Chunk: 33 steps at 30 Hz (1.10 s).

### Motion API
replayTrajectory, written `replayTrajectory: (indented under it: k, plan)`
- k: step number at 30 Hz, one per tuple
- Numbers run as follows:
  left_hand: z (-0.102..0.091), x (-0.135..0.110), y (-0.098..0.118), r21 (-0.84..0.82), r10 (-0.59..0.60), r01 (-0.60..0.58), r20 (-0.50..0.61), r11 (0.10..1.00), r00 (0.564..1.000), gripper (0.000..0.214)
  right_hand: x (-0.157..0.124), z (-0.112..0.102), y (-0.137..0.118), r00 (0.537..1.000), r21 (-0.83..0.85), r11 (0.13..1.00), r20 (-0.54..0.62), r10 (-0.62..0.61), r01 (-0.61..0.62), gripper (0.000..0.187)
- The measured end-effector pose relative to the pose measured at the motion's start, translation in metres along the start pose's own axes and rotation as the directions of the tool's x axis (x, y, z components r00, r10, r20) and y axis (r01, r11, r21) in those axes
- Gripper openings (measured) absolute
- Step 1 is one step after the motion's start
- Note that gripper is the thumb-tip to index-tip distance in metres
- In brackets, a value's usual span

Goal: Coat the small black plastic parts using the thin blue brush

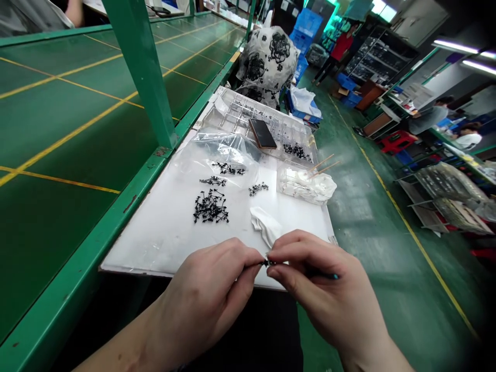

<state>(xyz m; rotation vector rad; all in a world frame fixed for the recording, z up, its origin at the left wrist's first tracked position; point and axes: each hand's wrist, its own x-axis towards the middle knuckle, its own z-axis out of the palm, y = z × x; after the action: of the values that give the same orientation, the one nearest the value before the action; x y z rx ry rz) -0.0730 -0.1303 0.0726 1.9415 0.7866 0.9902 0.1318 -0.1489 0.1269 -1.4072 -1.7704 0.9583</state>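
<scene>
Both my hands meet over the near edge of a white board (163,232). My left hand (209,294) pinches a tiny black part (265,262) between thumb and forefinger. My right hand (325,289) pinches the same small part from the other side, and a thin dark stick pokes out past its fingers to the right. A crumpled white cloth (265,227) lies just beyond my fingertips. Heaps of small black parts (210,207) lie on the board farther out, some on a clear plastic bag (222,155).
A clear compartment tray (240,116) with a dark phone (262,133) on it lies at the board's far end. A small clear box of white wipes (306,185) holds two wooden sticks. A green post (143,72) and green bench stand left. A person in a flowered top sits beyond.
</scene>
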Motion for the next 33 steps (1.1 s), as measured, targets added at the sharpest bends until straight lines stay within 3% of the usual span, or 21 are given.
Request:
replayTrajectory:
  k: [5,9,13,15,18,23,26,29,33]
  plan:
    - [0.0,-0.004,0.009,0.026,0.0,0.0,-0.009,1.0,1.0,0.018,-0.005,0.003,-0.003,1.0,0.063,0.998,0.007,0.026,-0.027,0.01]
    - [-0.001,-0.006,0.01,0.019,-0.012,0.012,0.006,1.0,1.0,0.017,-0.007,0.003,-0.004,0.982,0.171,0.967,0.051,0.182,-0.188,0.005]
    - [-0.001,-0.006,0.009,-0.006,0.01,-0.01,0.033,1.0,0.999,0.024,-0.003,0.001,-0.002,0.891,0.382,0.805,0.172,0.42,-0.453,0.023]
    - [0.0,-0.005,0.007,-0.023,0.032,-0.032,0.022,0.999,0.999,0.031,-0.001,0.001,-0.001,0.851,0.43,0.735,0.232,0.471,-0.524,0.03]
    - [0.001,-0.002,0.006,-0.029,0.033,-0.034,-0.023,0.999,0.999,0.033,-0.001,0.003,0.001,0.855,0.401,0.756,0.207,0.476,-0.518,0.031]
    - [-0.001,0.006,0.008,0.091,0.036,-0.03,-0.067,0.995,0.997,0.019,-0.006,0.01,0.003,0.924,0.309,0.875,0.044,0.379,-0.373,0.017]
    - [-0.003,0.007,0.008,0.044,-0.011,0.012,-0.025,0.999,1.0,0.023,-0.006,0.01,0.006,0.946,0.226,0.919,0.032,0.324,-0.323,0.015]
    - [-0.004,0.006,0.007,-0.059,-0.058,0.06,0.029,0.996,0.998,0.029,-0.004,0.006,0.01,0.932,0.192,0.912,0.045,0.36,-0.362,0.02]
    - [-0.004,0.006,0.007,-0.071,-0.073,0.079,0.076,0.994,0.994,0.028,-0.002,0.002,0.011,0.936,0.131,0.927,0.055,0.348,-0.353,0.025]
